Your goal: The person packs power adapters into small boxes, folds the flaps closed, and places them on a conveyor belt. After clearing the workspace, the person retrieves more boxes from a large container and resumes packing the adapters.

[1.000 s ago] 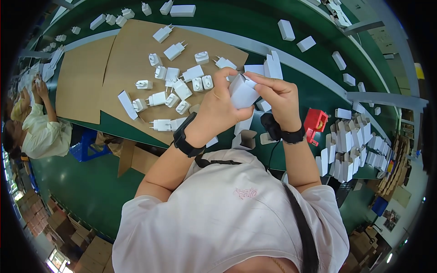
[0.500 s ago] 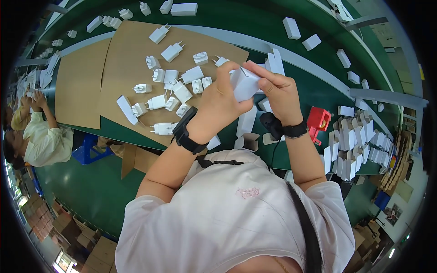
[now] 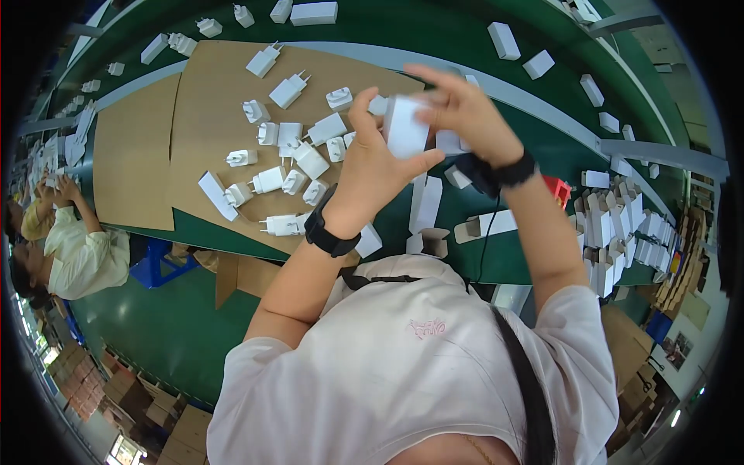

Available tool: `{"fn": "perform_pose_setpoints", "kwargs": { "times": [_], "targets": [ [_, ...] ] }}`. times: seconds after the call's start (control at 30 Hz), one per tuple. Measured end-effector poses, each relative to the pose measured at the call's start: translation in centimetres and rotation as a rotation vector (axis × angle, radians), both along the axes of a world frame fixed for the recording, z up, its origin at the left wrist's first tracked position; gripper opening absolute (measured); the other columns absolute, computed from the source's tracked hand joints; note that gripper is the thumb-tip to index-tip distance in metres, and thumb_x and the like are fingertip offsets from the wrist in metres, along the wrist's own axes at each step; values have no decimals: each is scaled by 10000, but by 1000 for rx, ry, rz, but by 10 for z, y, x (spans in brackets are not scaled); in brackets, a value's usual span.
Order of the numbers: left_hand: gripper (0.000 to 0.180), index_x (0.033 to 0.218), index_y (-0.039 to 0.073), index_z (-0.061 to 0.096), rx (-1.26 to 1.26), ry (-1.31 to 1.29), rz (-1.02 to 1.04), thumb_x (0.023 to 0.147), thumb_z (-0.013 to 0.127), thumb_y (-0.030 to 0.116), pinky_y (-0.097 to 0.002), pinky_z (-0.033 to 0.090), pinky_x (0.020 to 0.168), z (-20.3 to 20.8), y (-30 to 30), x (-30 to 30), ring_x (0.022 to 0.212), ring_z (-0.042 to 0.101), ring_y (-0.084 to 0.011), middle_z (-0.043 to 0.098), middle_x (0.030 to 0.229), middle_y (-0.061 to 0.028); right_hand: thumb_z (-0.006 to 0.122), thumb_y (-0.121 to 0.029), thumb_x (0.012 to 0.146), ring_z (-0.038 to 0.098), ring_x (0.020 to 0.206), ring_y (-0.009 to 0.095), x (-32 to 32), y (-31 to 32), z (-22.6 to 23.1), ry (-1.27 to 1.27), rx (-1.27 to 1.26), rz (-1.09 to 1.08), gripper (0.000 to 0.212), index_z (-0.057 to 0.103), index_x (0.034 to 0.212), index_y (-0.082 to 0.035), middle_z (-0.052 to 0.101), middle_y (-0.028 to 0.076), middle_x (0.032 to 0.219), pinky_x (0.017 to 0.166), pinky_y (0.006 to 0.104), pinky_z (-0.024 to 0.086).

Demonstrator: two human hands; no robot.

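Observation:
A small white carton (image 3: 406, 128) is held up over the table between both hands. My left hand (image 3: 370, 172) grips it, with the index finger raised at one side and the thumb below. At the carton's right side is my right hand (image 3: 482, 122), its fingers smeared by motion; the thumb overlaps the carton's edge. Whether it grips the carton, I cannot tell. Beneath and left of my hands, several white plug adapters (image 3: 311, 160) lie loose on a brown cardboard sheet (image 3: 213, 116). Near my body lie an open white box (image 3: 428, 242) and another white box (image 3: 425, 203).
Several upright white cartons (image 3: 608, 225) crowd the right side, beside a red tape dispenser (image 3: 556, 190) partly hidden by my right arm. More boxes and adapters stand on the green conveyor (image 3: 434, 31) behind a grey rail (image 3: 535, 124). A co-worker (image 3: 93, 248) sits at far left.
My right hand has lifted and its fingers have spread from the carton's top edge. The carton has turned more upright in my left hand. My right forearm has swung right, covering part of the tape dispenser.

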State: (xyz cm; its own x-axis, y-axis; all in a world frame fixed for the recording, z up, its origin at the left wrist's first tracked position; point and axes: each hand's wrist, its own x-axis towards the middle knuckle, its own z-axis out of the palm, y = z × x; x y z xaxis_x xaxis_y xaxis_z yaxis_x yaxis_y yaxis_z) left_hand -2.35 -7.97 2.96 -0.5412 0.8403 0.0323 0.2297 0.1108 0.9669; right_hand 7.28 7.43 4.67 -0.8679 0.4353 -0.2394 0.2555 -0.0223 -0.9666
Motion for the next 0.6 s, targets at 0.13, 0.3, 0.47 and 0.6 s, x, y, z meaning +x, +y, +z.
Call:
{"fn": "perform_pose_setpoints", "kwargs": {
  "times": [0.13,0.3,0.47,0.6],
  "targets": [
    [630,1179,17,442,-67,417,25,700,753,284,-332,452,759,-23,-5,-10,899,533,-226,554,993,-141,616,-172,834,603,896,184,-21,118,-59,15,-44,-442,405,510,1186,-1,617,95,975,748,299,514],
    [486,1120,39,498,-197,334,-144,729,717,228,-310,455,717,-28,-16,3,818,543,-215,559,938,-120,643,-285,812,601,933,270,-8,147,-92,-119,221,-733,453,530,1143,3,618,143,1014,792,377,498],
    [449,1106,34,485,-177,172,-109,738,689,193,-332,459,685,-32,-2,6,783,556,-243,566,875,-122,722,-306,692,622,890,305,32,62,-46,-714,962,-29,627,455,1191,-37,622,226,952,791,361,481],
    [552,1151,16,447,-216,-26,-132,718,714,231,-355,461,762,-39,9,12,883,568,-272,574,951,-148,721,-221,693,639,744,251,34,28,-28,-602,732,-69,520,448,1103,-55,642,181,829,667,324,493]
  ]
}}
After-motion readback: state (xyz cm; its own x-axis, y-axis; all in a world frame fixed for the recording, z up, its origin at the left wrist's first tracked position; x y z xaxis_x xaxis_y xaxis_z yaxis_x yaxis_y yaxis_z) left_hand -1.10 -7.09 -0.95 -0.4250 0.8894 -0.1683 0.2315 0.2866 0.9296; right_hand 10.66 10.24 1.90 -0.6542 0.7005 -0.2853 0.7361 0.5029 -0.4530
